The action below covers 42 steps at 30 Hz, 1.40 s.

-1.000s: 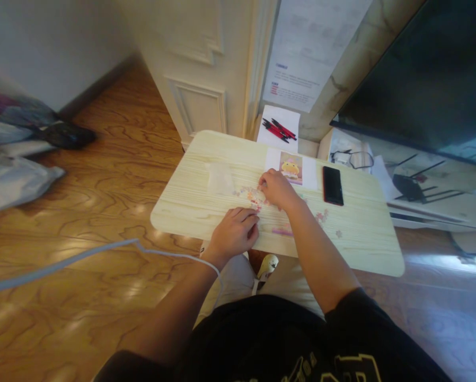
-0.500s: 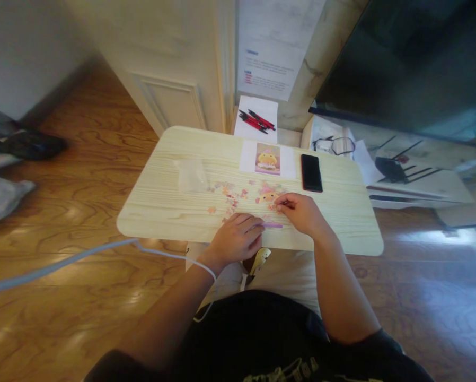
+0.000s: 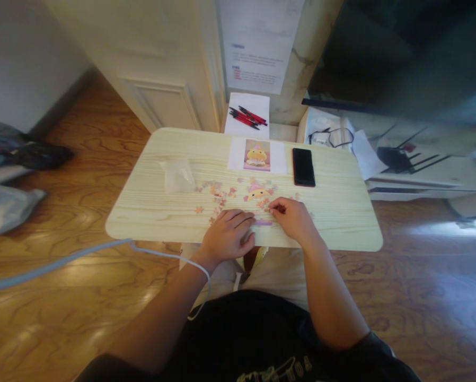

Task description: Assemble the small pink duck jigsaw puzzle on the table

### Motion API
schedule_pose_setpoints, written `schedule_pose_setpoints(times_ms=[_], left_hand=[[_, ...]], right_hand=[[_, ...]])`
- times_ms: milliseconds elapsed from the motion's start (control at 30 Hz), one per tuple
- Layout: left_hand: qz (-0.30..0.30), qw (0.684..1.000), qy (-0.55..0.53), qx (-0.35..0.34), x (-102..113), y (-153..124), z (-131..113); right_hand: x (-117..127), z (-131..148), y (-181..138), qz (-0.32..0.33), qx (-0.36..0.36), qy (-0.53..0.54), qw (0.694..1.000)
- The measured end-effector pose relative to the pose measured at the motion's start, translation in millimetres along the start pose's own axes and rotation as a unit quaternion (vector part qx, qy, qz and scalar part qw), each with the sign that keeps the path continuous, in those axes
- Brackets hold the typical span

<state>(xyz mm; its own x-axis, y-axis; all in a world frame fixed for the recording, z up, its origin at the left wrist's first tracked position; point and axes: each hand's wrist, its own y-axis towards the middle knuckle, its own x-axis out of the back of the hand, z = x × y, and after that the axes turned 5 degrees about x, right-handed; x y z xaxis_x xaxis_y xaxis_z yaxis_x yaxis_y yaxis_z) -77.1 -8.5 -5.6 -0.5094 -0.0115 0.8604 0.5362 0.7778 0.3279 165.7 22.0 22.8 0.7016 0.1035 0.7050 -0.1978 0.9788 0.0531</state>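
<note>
My left hand (image 3: pixel 230 232) lies palm down at the table's near edge, fingers stretched out and thumb apart. Its fingertips reach the left end of a purple strip (image 3: pixel 263 223) of joined jigsaw pieces. My right hand (image 3: pixel 296 218) is pinched at thumb and forefinger, just right of some orange jigsaw pieces (image 3: pixel 262 203); whatever is between the fingertips is too small to make out. Above these sits a partly joined jigsaw section (image 3: pixel 257 194) with a yellow face and pink top. Loose jigsaw pieces (image 3: pixel 218 197) are scattered to the left, above my left hand.
On the wood-grain table (image 3: pixel 341 223) lie a reference picture (image 3: pixel 257 155) on white paper, a black phone (image 3: pixel 303 167) and a clear plastic bag (image 3: pixel 179 176). Beyond the far edge are red pens (image 3: pixel 248 118) and glasses (image 3: pixel 340 138). A white cable (image 3: pixel 158 251) loops over my left wrist.
The view has shifted, so the table appears slightly further left. My right fingertips have moved slightly down, off the joined face section. My left thumb has spread away from the fingers.
</note>
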Motion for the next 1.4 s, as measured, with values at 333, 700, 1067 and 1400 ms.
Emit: schedule_pose_setpoints(times_ms=[333, 700, 1067, 1400], left_hand=[[0.003, 0.999, 0.013, 0.044, 4, 3, -4], [0.007, 0.997, 0.027, 0.067, 5, 4, -6], [0.001, 0.998, 0.012, 0.069, 6, 3, -5], [0.001, 0.997, -0.002, 0.080, 5, 4, -4]], right_hand=[[9, 13, 5, 0.047, 0.023, -0.076, 0.996], [-4, 12, 20, 0.017, 0.041, -0.155, 0.987], [-13, 10, 16, -0.021, 0.060, -0.107, 0.992], [-15, -3, 13, -0.010, 0.039, -0.077, 0.996]])
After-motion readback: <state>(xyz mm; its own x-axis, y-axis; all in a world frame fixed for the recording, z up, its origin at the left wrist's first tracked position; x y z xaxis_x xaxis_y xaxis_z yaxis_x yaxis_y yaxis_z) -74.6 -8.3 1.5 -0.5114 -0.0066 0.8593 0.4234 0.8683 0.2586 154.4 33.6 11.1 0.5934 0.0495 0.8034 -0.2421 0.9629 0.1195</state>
